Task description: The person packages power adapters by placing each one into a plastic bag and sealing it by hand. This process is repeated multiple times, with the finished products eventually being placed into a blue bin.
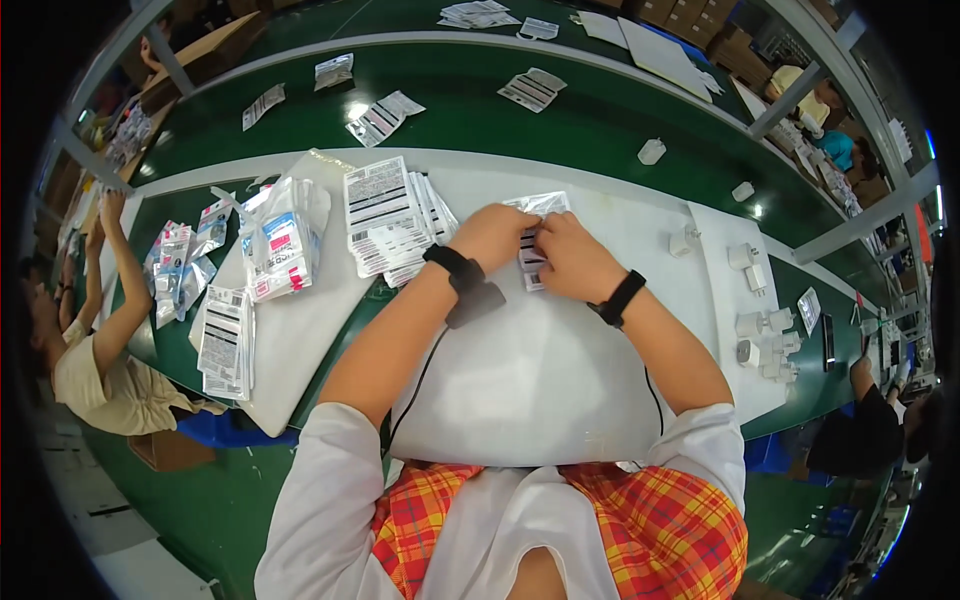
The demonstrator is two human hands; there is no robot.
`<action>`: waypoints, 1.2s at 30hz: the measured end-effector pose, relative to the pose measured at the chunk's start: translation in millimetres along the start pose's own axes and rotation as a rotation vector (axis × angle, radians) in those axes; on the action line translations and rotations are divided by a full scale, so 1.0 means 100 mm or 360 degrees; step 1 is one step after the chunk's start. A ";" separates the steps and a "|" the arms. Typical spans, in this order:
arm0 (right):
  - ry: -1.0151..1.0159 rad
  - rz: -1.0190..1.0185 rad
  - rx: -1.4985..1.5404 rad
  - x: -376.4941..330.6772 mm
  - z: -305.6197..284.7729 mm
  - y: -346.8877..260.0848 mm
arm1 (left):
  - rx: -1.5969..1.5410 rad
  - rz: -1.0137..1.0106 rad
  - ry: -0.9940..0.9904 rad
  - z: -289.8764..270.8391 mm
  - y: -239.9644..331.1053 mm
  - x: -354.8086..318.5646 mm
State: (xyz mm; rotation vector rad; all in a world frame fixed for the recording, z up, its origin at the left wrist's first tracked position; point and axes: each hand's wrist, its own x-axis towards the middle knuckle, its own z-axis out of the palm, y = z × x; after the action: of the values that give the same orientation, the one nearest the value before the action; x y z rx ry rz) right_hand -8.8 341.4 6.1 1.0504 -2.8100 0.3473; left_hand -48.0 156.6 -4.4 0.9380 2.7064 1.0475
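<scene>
At the far middle of the white board point(540, 380), left hand point(492, 235) and right hand point(572, 258) both pinch a clear labelled pouch point(538, 222) flat; best keep it pressed down, fingertips at the edge, label stack point(385, 215) just left.

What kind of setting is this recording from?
Most likely a factory packing line. A long green conveyor belt carries clear packets, stacks of printed label cards lie on the white work board, and small white chargers wait at the right. Both hands work a clear packet.
</scene>
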 end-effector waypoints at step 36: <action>0.0758 0.0941 0.1803 0.33 -0.53 0.78 | 0.0558 0.0351 0.0148 0.37 0.12 -0.05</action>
State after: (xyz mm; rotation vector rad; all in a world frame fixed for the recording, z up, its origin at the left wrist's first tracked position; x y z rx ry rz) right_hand -83.7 391.5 50.3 0.0687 -2.2770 2.0502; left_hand -26.8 182.0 -25.9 1.2961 2.9785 0.6674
